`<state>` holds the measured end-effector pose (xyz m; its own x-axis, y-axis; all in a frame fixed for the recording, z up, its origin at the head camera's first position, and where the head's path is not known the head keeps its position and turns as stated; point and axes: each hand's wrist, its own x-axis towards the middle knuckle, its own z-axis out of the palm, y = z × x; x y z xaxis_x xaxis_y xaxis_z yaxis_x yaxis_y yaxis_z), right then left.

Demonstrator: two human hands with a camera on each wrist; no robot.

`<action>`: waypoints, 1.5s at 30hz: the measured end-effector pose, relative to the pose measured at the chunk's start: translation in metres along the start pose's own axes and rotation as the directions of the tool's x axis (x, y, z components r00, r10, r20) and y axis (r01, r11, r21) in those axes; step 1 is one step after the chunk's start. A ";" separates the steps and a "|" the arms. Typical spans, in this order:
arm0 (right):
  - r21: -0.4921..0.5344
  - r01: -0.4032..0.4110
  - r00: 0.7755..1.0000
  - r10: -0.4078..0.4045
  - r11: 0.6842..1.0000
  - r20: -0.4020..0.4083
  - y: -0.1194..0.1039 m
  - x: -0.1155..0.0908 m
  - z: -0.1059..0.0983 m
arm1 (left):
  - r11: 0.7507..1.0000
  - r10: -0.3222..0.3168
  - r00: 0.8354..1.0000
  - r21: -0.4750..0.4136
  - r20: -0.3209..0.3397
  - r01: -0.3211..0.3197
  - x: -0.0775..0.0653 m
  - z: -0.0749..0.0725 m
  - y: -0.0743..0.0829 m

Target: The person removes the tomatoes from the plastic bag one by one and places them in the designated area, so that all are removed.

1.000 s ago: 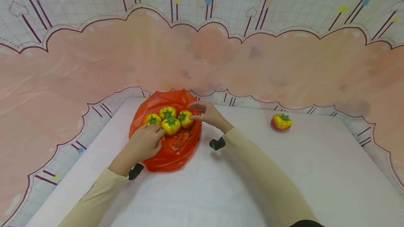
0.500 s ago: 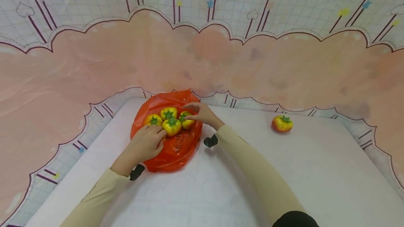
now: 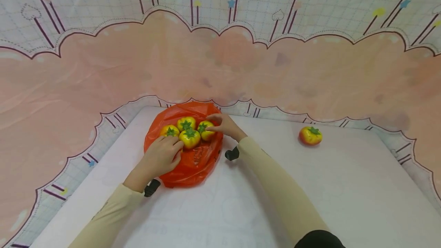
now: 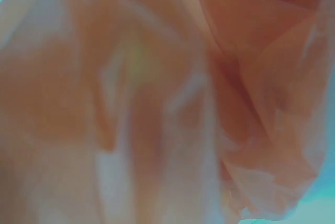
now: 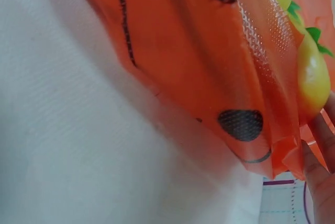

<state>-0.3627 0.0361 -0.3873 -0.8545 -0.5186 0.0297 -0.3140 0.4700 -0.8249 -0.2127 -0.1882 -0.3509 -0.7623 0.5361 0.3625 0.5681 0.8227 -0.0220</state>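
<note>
A red-orange plastic bag (image 3: 187,175) lies spread open on the left of the white table, with several yellow-red persimmons (image 3: 189,138) grouped in it, green leaves up. My left hand (image 3: 161,155) reaches over the bag's front left side, its fingers curled over a persimmon that is mostly hidden; a yellow sliver shows beside the thumb. On the other side, my right hand (image 3: 225,126) has its thumb and fingers around the rightmost persimmon (image 3: 205,130). In the right wrist view, its fingers (image 5: 316,166) meet the persimmon (image 5: 314,80) at the bag's edge. Blurred plastic (image 4: 157,103) fills the left wrist view.
One more persimmon (image 3: 310,136) sits alone at the back right of the white table (image 3: 262,209). A patterned cloth backdrop (image 3: 241,72) rises right behind the table's far edge. Black wrist cameras (image 3: 152,188) hang below both sleeves.
My right hand moved slightly left onto the rightmost persimmon, then a little back right. The bag's rear rim has dropped and rounded out. My left hand has stayed nearly in place.
</note>
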 end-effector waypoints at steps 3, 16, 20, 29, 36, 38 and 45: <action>-0.011 -0.009 1.000 0.009 1.000 -0.007 0.003 0.000 0.001 | 1.000 0.007 1.000 -0.005 0.005 -0.007 0.001 -0.001 0.001; 0.040 -0.070 0.998 0.070 0.997 -0.002 0.010 0.000 0.005 | 1.000 -0.012 0.999 0.001 0.033 0.012 0.012 -0.010 0.005; 0.035 -0.075 0.997 0.075 0.997 0.002 0.010 0.000 0.005 | 1.000 -0.006 1.000 0.009 0.027 0.006 0.012 -0.011 0.005; 0.001 -0.090 0.996 0.090 0.996 0.014 0.013 -0.004 0.001 | 0.999 0.031 0.999 0.033 -0.025 -0.030 0.009 -0.012 0.007; 0.028 -0.065 0.997 0.063 0.997 0.054 0.017 -0.007 -0.003 | 0.995 0.069 0.997 0.070 -0.041 -0.065 0.009 -0.009 0.007; 0.036 -0.058 0.997 0.055 0.998 0.060 0.019 -0.006 -0.003 | 0.992 0.092 0.994 0.098 -0.055 -0.086 0.009 -0.008 0.007; 0.056 -0.058 0.996 0.054 0.997 0.067 0.019 -0.006 -0.002 | 0.981 0.118 0.992 0.160 -0.054 -0.108 0.005 -0.005 0.003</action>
<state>-0.3641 0.0494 -0.4017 -0.8404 -0.5393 -0.0531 -0.2400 0.4582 -0.8558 -0.2131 -0.1837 -0.3440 -0.6721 0.6186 0.4070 0.5902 0.7794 -0.2102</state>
